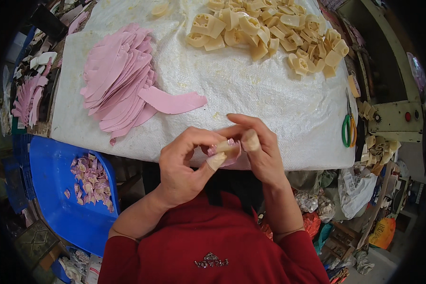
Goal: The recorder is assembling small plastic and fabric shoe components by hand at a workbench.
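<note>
Between my hands, just off the near edge of the covered table, is a small cream shoe heel with a pink strip around it (231, 152). My left hand (181, 160) is closed on its left side, thumb below and fingers above. On the right, my right hand (265, 150) pinches the strip's other side with bent fingers. Both thumbs wear pale finger covers. Ahead and to the left lies a fanned stack of pink strips (120, 75), and one loose pink strip (175, 101) juts from it. My fingers partly hide the held heel.
Cream hollow plastic heels (270, 31) are heaped at the table's far right. Scissors with green and orange handles (349, 127) lie at the right edge. A blue basin (57, 189) at lower left contains several pink-covered pieces (91, 180). A white woven sheet (213, 71) covers the table.
</note>
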The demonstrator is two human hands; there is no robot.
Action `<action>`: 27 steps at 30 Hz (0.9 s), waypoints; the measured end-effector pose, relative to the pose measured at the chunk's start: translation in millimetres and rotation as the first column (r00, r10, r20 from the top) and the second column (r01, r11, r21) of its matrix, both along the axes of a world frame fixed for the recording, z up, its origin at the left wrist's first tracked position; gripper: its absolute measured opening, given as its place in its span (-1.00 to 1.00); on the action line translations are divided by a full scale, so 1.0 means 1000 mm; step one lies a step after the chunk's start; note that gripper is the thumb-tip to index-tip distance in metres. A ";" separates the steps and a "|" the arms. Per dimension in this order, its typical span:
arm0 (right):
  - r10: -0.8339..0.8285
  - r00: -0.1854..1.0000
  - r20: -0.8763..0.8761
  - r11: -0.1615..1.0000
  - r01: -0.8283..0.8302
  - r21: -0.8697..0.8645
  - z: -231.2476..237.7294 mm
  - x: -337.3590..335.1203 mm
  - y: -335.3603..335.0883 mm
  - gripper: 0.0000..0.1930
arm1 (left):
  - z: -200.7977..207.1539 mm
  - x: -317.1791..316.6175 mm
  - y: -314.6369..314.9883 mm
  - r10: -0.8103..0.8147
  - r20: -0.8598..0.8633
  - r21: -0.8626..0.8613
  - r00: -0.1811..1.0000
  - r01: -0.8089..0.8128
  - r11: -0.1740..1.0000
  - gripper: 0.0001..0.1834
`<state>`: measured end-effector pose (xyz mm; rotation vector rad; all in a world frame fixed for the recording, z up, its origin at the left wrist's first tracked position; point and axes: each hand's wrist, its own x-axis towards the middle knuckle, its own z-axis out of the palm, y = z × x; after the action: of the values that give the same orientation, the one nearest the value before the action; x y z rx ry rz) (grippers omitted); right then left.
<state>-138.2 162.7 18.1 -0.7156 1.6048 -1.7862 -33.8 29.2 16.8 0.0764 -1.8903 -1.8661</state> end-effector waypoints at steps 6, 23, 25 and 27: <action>-0.047 0.909 -0.415 0.999 0.045 -0.014 -0.006 0.007 0.003 -0.85 | -0.010 -0.001 0.006 0.017 0.106 0.263 0.994 -0.045 0.964 -0.88; -0.159 0.771 -0.617 0.986 0.095 -0.135 0.003 0.004 0.005 -0.85 | 0.011 -0.003 -0.003 0.106 -0.028 -0.288 0.994 -0.110 0.951 -0.85; -0.065 0.983 -0.169 0.950 0.010 -0.311 0.003 0.002 0.009 -0.76 | 0.007 -0.002 -0.009 0.062 -0.027 -0.242 0.998 -0.066 0.968 -0.85; -0.037 0.992 -0.117 0.950 -0.002 -0.311 0.005 -0.001 0.009 -0.69 | 0.005 -0.005 -0.017 0.070 -0.231 -0.494 0.970 -0.179 0.851 -0.80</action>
<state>-139.2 171.8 23.4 -0.9729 1.4212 -2.0698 -38.6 12.5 21.5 -0.1602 -2.1084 -1.1805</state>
